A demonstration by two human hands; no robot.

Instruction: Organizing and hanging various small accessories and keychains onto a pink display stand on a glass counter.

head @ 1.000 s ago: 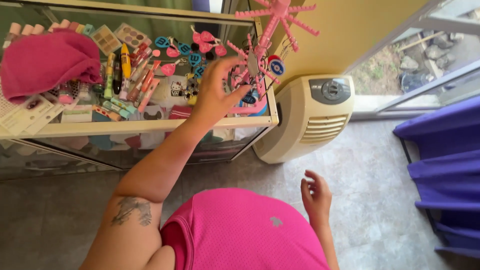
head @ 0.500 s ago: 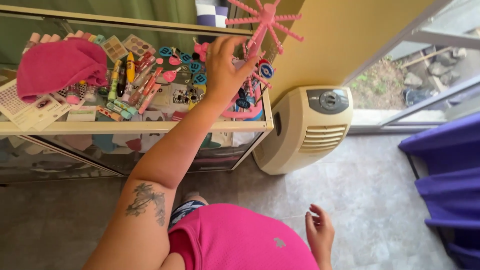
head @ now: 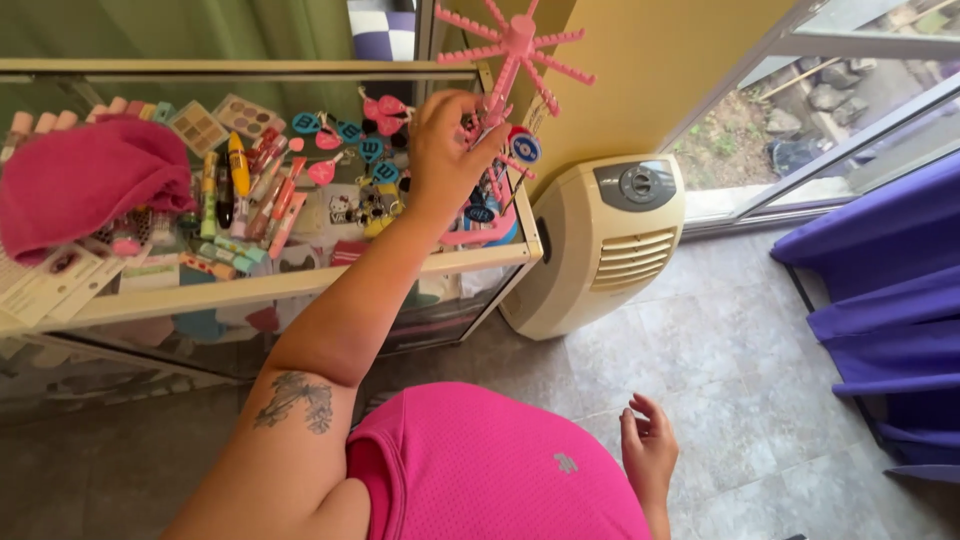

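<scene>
A glass display counter (head: 300,285) is stretching across the left, carrying a folded pink cloth (head: 85,180), an eyeshadow palette (head: 247,115), a row of lip-gloss tubes (head: 250,185) and blue and pink keychains (head: 345,135) lying scattered. Paper cards (head: 45,285) are sitting at its near left edge. Just beside the counter's right end, a cream portable air conditioner (head: 605,245) is standing on the grey tiled floor (head: 740,380). Purple fabric (head: 880,300) is hanging at far right, below the window (head: 800,110).
</scene>
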